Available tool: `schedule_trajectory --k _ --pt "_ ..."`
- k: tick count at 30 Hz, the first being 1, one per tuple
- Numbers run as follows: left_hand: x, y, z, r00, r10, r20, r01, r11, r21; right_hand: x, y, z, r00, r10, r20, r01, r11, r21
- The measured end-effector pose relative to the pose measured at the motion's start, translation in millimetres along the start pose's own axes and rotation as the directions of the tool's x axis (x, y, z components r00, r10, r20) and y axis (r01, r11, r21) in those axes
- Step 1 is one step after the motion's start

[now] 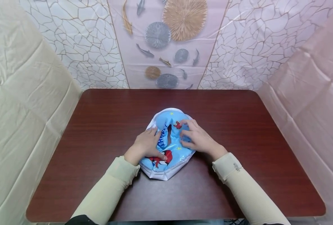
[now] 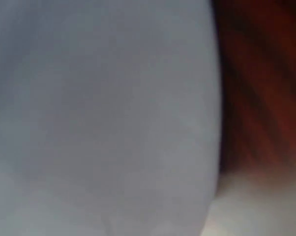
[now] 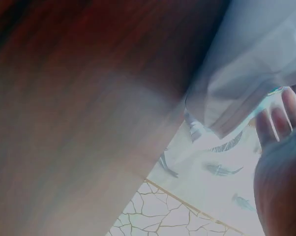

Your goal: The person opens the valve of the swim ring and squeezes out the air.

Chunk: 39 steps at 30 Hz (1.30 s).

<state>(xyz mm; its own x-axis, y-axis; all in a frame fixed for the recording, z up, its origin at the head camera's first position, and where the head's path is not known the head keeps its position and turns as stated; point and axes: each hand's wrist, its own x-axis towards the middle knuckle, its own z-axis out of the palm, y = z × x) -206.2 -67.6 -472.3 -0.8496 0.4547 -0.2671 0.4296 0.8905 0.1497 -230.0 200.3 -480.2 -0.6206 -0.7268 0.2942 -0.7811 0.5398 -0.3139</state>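
A soft, partly puffed blue inflatable swim ring [image 1: 170,117] with white sides lies on the table under both hands. It carries red cartoon figures and dark blue lettering, and its middle hole is squeezed to a narrow slit. My left hand [image 1: 147,144] rests on its left side, thumb spread over a red figure. On the right side, the fingers of my right hand [image 1: 198,138] touch the top, spread and slightly bent. The left wrist view is filled by the ring's blurred white side [image 2: 103,108]. In the right wrist view the white side [image 3: 251,83] hangs over the fingers.
The dark red-brown wooden table [image 1: 104,118] has rounded corners. Behind it hangs a patterned sheet [image 1: 85,40] with fish and round motifs. Padded cream panels [image 1: 23,103] stand to the left, with similar pinkish ones [image 1: 310,93] to the right.
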Motion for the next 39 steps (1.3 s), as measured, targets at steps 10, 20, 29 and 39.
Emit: schedule_trajectory --k 10,20,29,39 --pt "-4.9 -10.2 -6.3 0.991 0.133 -0.028 -0.133 0.991 -0.007 4.0 -10.3 -10.2 0.997 0.057 0.060 -0.063 0.993 0.099" --pt "-3.5 -20.0 -4.3 0.958 0.222 -0.182 -0.238 0.969 -0.071 11.1 -8.7 -10.1 0.989 0.093 0.117 -0.108 0.986 0.125" --pt "3.8 -17.7 2.6 0.912 0.303 -0.278 -0.350 0.927 -0.137 10.9 -3.5 -5.6 0.989 0.092 0.117 -0.108 0.984 0.142" --pt "13.6 -7.8 -3.0 0.950 0.283 -0.132 -0.294 0.953 -0.069 11.7 -1.4 -1.1 0.989 0.075 0.126 -0.093 0.985 0.145"
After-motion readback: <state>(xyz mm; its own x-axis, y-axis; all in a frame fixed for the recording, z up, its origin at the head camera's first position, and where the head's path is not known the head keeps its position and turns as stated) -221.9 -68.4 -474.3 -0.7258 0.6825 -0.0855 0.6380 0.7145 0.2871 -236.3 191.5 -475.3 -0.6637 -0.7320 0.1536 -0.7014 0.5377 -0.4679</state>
